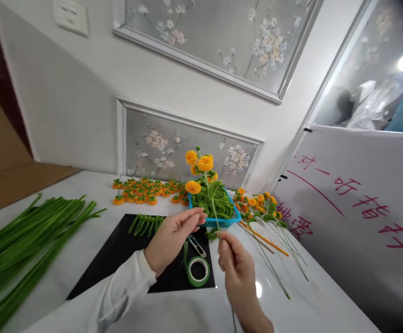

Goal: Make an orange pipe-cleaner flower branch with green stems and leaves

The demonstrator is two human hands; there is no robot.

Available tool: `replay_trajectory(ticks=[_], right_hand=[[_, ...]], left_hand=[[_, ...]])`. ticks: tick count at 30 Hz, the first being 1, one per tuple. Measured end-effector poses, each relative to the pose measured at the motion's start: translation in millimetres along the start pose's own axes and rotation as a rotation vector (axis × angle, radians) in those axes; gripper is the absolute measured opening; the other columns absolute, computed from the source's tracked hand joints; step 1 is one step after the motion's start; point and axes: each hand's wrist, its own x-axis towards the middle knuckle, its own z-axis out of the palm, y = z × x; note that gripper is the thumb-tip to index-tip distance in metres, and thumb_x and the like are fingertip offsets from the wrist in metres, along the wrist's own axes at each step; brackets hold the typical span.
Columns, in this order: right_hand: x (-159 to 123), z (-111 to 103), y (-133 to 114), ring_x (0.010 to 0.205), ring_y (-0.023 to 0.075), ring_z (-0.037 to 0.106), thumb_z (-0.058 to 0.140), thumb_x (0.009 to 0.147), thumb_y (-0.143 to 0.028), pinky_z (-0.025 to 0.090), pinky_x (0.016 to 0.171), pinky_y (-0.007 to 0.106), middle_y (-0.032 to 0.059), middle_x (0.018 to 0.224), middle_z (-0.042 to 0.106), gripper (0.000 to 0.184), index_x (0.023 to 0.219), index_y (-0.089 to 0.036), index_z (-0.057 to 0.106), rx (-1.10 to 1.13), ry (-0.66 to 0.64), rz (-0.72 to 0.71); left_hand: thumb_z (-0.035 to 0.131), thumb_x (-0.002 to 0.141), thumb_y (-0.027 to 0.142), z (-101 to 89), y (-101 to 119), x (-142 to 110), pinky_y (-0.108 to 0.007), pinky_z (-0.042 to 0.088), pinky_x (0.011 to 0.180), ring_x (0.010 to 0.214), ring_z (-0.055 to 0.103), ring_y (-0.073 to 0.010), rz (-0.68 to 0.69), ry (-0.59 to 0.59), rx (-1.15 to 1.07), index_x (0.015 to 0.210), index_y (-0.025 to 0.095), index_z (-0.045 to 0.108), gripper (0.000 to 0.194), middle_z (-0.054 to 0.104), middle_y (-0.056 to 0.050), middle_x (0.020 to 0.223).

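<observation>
My right hand (236, 272) pinches the thin green stem of a pipe-cleaner flower sprig (201, 173) and holds it upright; several orange pompom blooms top it. My left hand (174, 237) hovers just left of the stem with fingers loosely curled and slightly apart, fingertips close to it, holding nothing I can see. Below the hands lie a roll of green floral tape (198, 271) and small snips (196, 245) on a black mat (118, 259).
A blue basket (226, 221) of green curled leaves stands behind the hands. Orange pompoms (142, 190) are spread at the back, finished sprigs (260, 206) lie to the right, long green pipe cleaners (24, 240) to the left. A white board with red writing (354, 208) leans at right.
</observation>
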Motion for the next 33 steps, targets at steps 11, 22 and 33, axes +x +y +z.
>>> replay_trajectory(ticks=[11,22,33], right_hand=[[-5.5,50.3,-37.1,0.058,0.0111,0.049,0.041,0.094,-0.03,0.044,0.053,0.021,-0.0015,0.065,0.051,0.018,0.092,-0.019,0.055,0.15,-0.064,-0.067],[40.1,51.4,-58.5,0.087,0.0169,0.063,0.055,0.085,-0.014,0.054,0.077,0.032,0.0051,0.092,0.066,0.015,0.093,-0.021,0.065,0.015,0.037,-0.446],[23.2,57.6,-34.6,0.091,0.0189,0.065,0.057,0.085,-0.014,0.056,0.08,0.034,0.0075,0.099,0.068,0.025,0.109,-0.02,0.06,-0.152,0.074,-0.48]], left_hand=[[0.059,0.086,0.025,-34.8,48.3,-36.2,-0.019,0.041,0.056,0.055,0.044,-0.0069,-0.028,-0.143,-0.379,0.086,0.015,0.066,0.012,0.051,0.003,0.063],[0.057,0.087,0.026,-25.8,28.5,-59.9,-0.02,0.038,0.052,0.052,0.035,-0.0066,-0.106,-0.133,-0.409,0.084,0.015,0.065,0.014,0.046,0.003,0.061],[0.067,0.079,0.03,-24.3,13.8,-65.0,-0.018,0.028,0.041,0.044,0.027,-0.0043,-0.192,0.078,-0.459,0.074,0.013,0.067,0.018,0.043,0.005,0.053]])
